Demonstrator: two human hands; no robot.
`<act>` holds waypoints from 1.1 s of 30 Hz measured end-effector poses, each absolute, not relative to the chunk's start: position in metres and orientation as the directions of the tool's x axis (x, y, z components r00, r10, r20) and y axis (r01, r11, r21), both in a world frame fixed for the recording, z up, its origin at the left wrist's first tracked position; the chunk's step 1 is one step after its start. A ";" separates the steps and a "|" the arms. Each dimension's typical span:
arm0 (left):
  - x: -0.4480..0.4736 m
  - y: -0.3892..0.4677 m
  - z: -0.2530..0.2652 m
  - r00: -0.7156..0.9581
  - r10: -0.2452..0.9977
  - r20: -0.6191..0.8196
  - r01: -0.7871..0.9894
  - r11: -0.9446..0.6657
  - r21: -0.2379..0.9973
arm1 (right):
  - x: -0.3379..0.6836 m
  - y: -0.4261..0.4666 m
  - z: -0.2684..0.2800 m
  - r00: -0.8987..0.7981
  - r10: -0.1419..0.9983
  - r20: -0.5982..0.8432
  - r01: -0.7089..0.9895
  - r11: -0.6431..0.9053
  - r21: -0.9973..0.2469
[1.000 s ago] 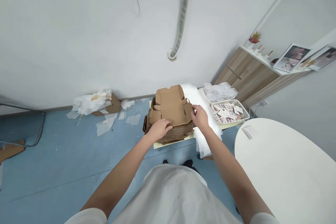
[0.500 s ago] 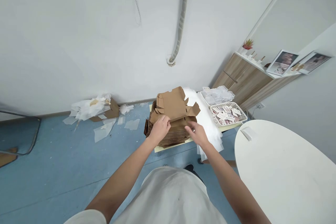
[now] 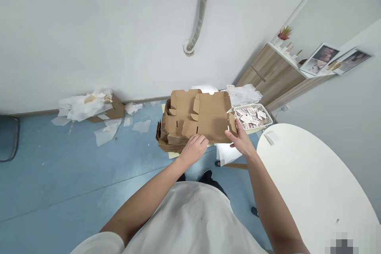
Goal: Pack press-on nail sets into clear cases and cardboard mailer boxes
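Blue floor [image 3: 65, 174], scattered paper [image 3: 107, 131]; cardboard blank [image 3: 212, 123] in hands [image 3: 243, 142] part-hides white sheets [image 3: 228, 154].

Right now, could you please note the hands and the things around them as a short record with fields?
Left hand: closed at the near edge of the cardboard blank
Right hand: gripping the blank's right end
Blank: brown, unfolded, overlapping the stack in view
Stack: flat brown cardboard, left of the held blank
White basket: beyond the right hand, containing printed cards
White table: to the person's right, rounded edge
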State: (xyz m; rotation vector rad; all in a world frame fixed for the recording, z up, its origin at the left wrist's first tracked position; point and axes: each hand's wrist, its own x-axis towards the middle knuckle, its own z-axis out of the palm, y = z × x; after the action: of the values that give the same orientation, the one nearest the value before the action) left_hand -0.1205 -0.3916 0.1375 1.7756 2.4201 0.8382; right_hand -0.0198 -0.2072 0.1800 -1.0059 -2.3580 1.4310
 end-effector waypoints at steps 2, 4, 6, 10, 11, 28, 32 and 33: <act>-0.114 -0.388 0.147 -0.335 0.902 0.272 0.863 0.178 0.473 | -0.014 -0.202 0.176 -0.714 0.683 -0.153 0.466 0.301 -0.832; -0.110 -0.388 0.160 -0.369 0.890 0.268 0.848 0.205 0.489 | -0.008 -0.197 0.171 -0.696 0.703 -0.144 0.478 0.305 -0.823; -0.111 -0.390 0.170 -0.505 0.818 0.277 0.807 0.333 0.487 | 0.000 -0.191 0.164 -0.687 0.716 -0.123 0.472 0.310 -0.825; -0.119 -0.388 0.170 -0.763 0.619 0.188 0.620 0.617 0.485 | 0.029 -0.181 0.156 -0.666 0.746 0.018 0.381 0.361 -0.851; -0.120 -0.384 0.166 -0.787 0.601 0.137 0.586 0.661 0.469 | 0.039 -0.178 0.155 -0.656 0.753 0.049 0.355 0.365 -0.861; 0.033 -0.192 0.135 -0.221 0.975 -0.035 0.758 0.194 0.623 | 0.291 -0.120 0.123 -0.136 0.990 -0.035 0.428 0.026 -0.903; 0.081 -0.148 0.112 -0.063 0.995 -0.075 0.759 0.097 0.644 | 0.347 -0.125 0.098 -0.038 0.988 -0.152 0.506 -0.112 -0.855; 0.091 -0.138 0.105 -0.027 0.996 -0.086 0.758 0.076 0.647 | 0.358 -0.127 0.091 0.003 0.984 -0.176 0.550 -0.148 -0.822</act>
State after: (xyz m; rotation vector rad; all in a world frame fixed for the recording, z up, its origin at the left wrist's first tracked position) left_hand 0.0906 -0.1383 0.1055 1.7328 1.8375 0.5921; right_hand 0.3580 -0.1273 0.0908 -1.7445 -1.5810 1.0417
